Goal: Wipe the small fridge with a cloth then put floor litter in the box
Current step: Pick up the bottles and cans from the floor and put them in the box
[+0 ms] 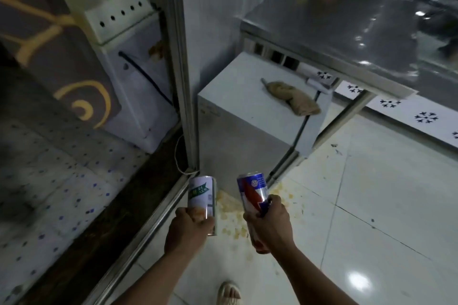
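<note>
My left hand (187, 228) grips a white and green can (202, 195), held upright above the floor. My right hand (271, 225) grips a blue, red and silver can (251, 193), tilted slightly left. Both cans hang in front of the small white fridge (235, 111), which stands under the steel counter. A brown cloth (291, 98) lies crumpled on the fridge's top, near its right edge. No box is in view.
A steel counter (347, 32) overhangs the fridge at the right. A metal door frame (181, 69) rises at the left of the fridge, with glass beyond. Yellowish stains (235, 218) mark the white tiled floor below the cans. My sandalled foot (229, 292) shows at the bottom.
</note>
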`<move>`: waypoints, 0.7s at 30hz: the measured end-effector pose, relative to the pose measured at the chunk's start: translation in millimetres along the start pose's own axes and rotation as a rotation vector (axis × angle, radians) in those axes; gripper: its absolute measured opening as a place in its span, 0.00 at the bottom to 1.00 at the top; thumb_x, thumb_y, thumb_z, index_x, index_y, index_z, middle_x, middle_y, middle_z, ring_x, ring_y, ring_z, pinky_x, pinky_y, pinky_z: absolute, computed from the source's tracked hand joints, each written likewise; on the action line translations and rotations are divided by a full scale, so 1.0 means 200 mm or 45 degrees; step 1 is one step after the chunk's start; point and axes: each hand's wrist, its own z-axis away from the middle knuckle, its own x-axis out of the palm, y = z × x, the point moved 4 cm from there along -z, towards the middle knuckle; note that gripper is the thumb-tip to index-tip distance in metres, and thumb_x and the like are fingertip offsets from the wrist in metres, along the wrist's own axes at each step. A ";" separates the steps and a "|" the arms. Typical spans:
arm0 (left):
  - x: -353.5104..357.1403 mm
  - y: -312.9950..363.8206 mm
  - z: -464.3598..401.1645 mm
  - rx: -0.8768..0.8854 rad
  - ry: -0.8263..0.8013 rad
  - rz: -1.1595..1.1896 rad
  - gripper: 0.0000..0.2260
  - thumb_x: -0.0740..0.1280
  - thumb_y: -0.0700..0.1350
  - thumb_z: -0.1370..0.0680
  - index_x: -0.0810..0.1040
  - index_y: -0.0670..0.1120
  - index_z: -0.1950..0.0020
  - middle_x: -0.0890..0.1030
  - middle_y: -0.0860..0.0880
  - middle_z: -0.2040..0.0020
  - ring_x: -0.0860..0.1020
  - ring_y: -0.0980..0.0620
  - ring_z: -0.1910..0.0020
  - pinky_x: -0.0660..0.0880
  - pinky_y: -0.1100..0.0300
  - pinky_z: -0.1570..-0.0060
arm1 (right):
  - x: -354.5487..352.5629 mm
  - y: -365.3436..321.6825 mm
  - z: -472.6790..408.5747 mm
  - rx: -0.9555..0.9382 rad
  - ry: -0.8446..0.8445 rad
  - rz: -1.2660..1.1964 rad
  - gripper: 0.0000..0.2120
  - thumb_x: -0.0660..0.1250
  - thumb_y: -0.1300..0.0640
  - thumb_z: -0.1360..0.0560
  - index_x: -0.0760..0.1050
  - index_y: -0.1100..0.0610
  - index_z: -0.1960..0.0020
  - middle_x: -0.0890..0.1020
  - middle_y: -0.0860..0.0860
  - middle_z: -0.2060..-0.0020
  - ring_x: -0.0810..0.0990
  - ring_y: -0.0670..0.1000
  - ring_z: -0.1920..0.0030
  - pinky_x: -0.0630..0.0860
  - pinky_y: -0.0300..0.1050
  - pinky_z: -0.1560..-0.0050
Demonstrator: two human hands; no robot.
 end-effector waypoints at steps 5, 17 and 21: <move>-0.15 0.21 0.30 0.210 -0.015 0.060 0.23 0.72 0.52 0.33 0.71 0.44 0.44 0.80 0.43 0.50 0.78 0.43 0.55 0.74 0.55 0.57 | -0.39 -0.01 0.29 0.059 0.165 -0.126 0.27 0.72 0.49 0.32 0.65 0.54 0.39 0.77 0.53 0.45 0.77 0.51 0.53 0.75 0.41 0.60; 0.01 0.86 1.09 0.716 -0.226 -0.128 0.20 0.72 0.56 0.33 0.72 0.46 0.48 0.78 0.49 0.60 0.76 0.50 0.66 0.68 0.63 0.69 | -1.26 0.32 0.90 0.238 0.601 -0.252 0.25 0.72 0.46 0.33 0.66 0.55 0.43 0.76 0.50 0.52 0.76 0.50 0.57 0.75 0.43 0.57; 0.26 1.01 1.37 0.851 -0.341 -0.204 0.23 0.71 0.57 0.35 0.73 0.48 0.45 0.80 0.45 0.51 0.77 0.45 0.57 0.71 0.59 0.60 | -1.54 0.59 1.04 0.291 0.716 -0.338 0.26 0.71 0.44 0.33 0.66 0.54 0.43 0.78 0.51 0.51 0.78 0.51 0.54 0.78 0.47 0.53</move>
